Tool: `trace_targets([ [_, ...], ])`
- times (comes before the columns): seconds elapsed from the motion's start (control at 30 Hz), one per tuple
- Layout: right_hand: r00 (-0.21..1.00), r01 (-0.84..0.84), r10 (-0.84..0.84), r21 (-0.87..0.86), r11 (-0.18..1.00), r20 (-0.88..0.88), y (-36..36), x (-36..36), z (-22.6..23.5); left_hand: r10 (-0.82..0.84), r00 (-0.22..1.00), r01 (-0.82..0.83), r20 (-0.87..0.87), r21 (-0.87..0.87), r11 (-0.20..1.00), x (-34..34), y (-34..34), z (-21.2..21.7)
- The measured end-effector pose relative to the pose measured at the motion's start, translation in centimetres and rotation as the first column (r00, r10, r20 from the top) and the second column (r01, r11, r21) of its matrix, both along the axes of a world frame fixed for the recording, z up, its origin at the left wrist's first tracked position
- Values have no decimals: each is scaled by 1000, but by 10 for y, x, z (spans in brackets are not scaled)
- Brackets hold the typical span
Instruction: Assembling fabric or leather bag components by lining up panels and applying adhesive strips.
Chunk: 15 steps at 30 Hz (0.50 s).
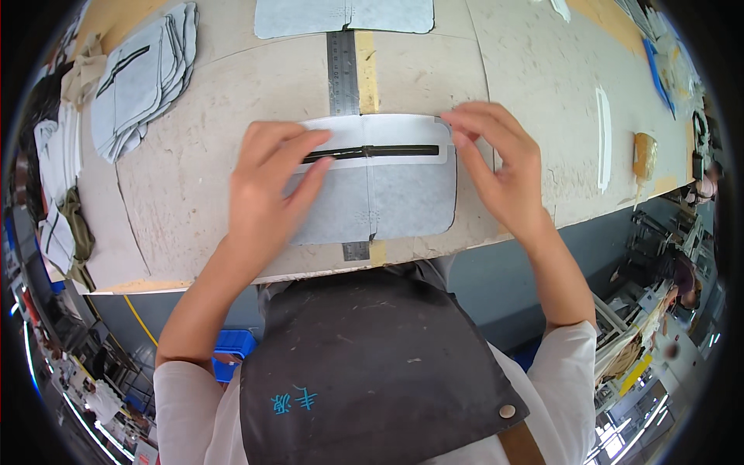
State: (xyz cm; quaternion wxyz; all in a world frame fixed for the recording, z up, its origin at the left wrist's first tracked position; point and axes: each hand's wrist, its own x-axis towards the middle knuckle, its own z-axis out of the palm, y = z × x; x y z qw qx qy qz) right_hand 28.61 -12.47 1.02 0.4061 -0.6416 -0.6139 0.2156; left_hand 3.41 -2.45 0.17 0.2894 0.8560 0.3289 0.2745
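A pale grey fabric panel (329,205) with rounded corners lies flat on the table in front of me. Along its upper part runs a white strip (403,131), and a long narrow black zipper-like slot (403,150) crosses it. Over the panel's left end is my left hand (267,182), slightly blurred, its thumb and fingers apart near the slot's left end. My right hand (500,159) is at the upper right corner, fingertips close to the edge, thumb and forefinger spread. Neither hand visibly grips anything; whether the right fingertips touch the corner is unclear.
A steel ruler (342,74) beside a yellow tape strip (366,74) runs under the panel. Another grey panel (345,15) lies beyond. Stacked panels (139,85) sit at far left. White strips (603,139) and a yellowish tape-wrapped object (644,157) lie right.
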Motion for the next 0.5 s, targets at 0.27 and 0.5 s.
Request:
trace_targets([
  [0.27,974,-224,228,-221,949,-8,67,4,-6,-142,985,147,-96,39,988,37,20,-10],
  [0.5,885,-458,441,-452,766,-149,107,12,2,-192,978,196,-84,32,980,41,26,-9],
])
